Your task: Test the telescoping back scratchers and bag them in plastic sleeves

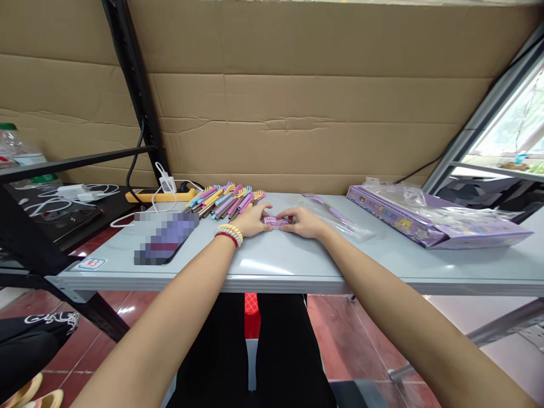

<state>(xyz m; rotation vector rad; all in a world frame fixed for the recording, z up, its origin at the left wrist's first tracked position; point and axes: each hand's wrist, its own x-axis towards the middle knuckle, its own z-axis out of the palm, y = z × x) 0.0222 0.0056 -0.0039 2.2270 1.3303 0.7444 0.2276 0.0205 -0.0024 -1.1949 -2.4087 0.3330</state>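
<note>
At the middle of the table, both hands meet at a small purple printed card or label [275, 221] lying low on the surface. My left hand [254, 220], with beaded bracelets on the wrist, grips its left end with bent fingers. The fingers of my right hand [303, 222] are closed on the right end. Beyond my left hand is a pile of slim coloured sticks [225, 201] with curled, fork-like ends. To the right of my right hand, a similar purple stick [334, 211] lies with a clear plastic sleeve [355, 228].
A purple patterned box [429, 235] holding clear plastic bags stands at the right. On the left are a blurred-out phone [168, 241], a yellow power strip [164, 196] and a white charger [167, 183]. Cardboard [297, 96] walls the back; a black shelf post [134, 85] rises at left.
</note>
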